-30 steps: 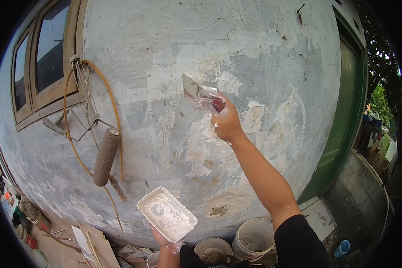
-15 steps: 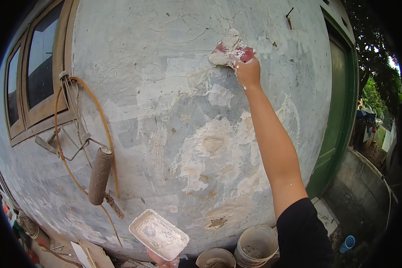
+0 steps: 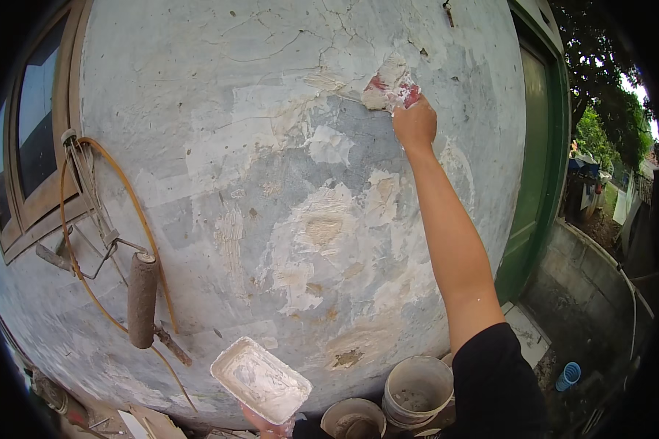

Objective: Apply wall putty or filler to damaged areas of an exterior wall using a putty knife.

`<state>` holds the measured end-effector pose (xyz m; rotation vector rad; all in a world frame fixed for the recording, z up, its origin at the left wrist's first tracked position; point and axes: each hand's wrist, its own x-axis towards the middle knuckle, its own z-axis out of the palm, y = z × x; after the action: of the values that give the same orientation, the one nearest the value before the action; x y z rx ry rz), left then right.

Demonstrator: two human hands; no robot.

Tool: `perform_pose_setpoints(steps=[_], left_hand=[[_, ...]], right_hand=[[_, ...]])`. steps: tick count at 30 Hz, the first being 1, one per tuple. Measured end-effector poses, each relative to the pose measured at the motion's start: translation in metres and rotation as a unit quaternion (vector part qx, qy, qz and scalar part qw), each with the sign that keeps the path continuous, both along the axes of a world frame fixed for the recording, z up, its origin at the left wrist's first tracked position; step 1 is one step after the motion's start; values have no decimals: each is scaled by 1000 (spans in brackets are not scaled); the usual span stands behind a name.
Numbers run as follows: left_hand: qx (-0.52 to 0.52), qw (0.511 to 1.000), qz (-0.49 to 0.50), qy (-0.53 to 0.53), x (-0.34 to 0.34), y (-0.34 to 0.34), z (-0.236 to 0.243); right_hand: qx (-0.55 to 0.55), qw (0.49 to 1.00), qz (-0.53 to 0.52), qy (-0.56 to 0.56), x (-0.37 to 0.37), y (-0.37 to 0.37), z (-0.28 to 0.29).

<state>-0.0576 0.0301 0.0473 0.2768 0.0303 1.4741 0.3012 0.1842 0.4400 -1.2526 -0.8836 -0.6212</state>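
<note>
My right hand (image 3: 416,126), arm stretched up, grips a red putty knife (image 3: 392,86) smeared thickly with off-white filler. Its blade is at the cracked, pale blue-grey wall (image 3: 220,102); how firmly it touches I cannot tell. A ridged smear of filler (image 3: 326,80) lies on the wall left of the blade. Low in front of me, my left hand (image 3: 265,423) holds a rectangular tub (image 3: 262,380) from below. White filler coats its inside and rim. Most of the left hand's fingers are hidden under the tub.
A paint roller (image 3: 143,300) and an orange hose (image 3: 130,192) hang on the wall beneath the wooden window (image 3: 40,124). Buckets (image 3: 418,391) stand at the wall's foot. To the right are a green door (image 3: 532,168), a low block wall (image 3: 575,271) and a blue plastic cup (image 3: 568,376).
The putty knife has moved right and slightly down along the wall, uncovering the ridged smear. The view has shifted a little to the right. The tub stays held in my left hand.
</note>
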Motion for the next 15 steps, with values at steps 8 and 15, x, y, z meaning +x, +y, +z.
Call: perform_pose_setpoints(steps=[8,15], left_hand=[[-19,999,22,-29,-10,-10,-8],[-27,999,11,-38,-11,-4,-21]], right_hand=[[41,998,-41,-21,59,-58,1],[83,967,-119,-209,-8,-57,18]])
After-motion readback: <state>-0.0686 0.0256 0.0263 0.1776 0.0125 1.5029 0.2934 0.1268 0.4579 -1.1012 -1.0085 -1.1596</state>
